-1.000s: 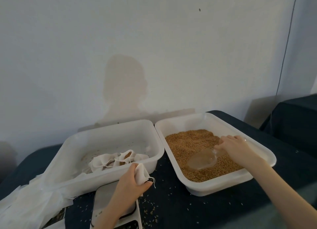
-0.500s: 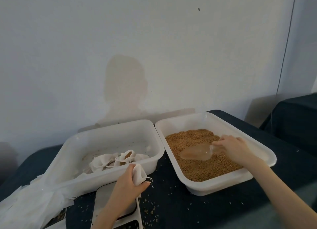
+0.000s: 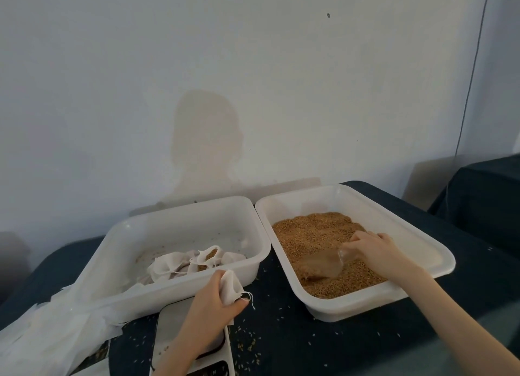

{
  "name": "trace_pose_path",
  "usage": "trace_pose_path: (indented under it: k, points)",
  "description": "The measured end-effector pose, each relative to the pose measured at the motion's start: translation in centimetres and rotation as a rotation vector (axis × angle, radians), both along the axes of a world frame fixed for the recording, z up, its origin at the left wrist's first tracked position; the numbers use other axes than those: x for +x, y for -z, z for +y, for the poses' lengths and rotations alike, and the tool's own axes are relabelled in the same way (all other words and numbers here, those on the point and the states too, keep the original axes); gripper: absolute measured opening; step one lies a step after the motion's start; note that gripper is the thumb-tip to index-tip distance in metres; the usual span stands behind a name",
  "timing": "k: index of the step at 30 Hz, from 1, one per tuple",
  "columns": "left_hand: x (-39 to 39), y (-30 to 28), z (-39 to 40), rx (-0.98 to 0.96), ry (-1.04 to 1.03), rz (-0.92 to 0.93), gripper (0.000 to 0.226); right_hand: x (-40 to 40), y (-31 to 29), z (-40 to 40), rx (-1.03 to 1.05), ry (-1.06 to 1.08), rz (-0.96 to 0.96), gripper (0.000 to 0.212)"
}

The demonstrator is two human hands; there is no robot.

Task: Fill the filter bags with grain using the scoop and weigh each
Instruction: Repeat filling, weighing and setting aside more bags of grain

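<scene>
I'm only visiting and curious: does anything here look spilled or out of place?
Yes. Loose grains lie scattered on the dark tablecloth beside the scale, outside the grain tray. A few more sit on the scale's platform. Nothing looks damaged.

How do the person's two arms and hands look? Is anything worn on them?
Both forearms are bare, with no sleeve in view. The left hand and the right hand wear no gloves, and no ring, watch or bracelet shows. The fingers are slim; the nails are too blurred to describe.
</scene>
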State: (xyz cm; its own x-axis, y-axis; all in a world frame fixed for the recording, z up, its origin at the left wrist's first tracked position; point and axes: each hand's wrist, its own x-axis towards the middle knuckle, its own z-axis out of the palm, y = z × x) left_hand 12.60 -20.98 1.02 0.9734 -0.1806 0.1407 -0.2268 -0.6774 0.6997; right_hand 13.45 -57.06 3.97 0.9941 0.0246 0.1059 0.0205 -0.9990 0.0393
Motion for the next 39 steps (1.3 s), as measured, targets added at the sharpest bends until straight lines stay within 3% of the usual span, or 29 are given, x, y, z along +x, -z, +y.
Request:
trace_pose_path:
  k: [3,19,26,31,39]
  points:
    - [0.0,-0.2,0.1,0.019,-0.009,-0.002,0.046,0.4,0.2,-0.4,0.079,0.070,-0.034,0.048]
    - [-0.2,-0.2,0.1,0.012,-0.019,0.005,0.039,0.2,-1.3,0.5,0.353,0.024,-0.092,0.037]
    - [-0.3,-0.3,0.0,-0.038,0.015,0.028,0.036,-1.1,-4.3,3.3,0.506,-0.246,-0.075,0.036]
    - [-0.7,-0.6,0.1,-0.123,0.043,0.044,0.033,-1.5,-5.1,5.7,0.441,-0.391,-0.039,0.039]
    - [-1.1,-1.3,0.5,-0.124,0.098,0.056,0.033,-1.4,-5.2,7.9,0.318,-0.418,-0.034,0.037]
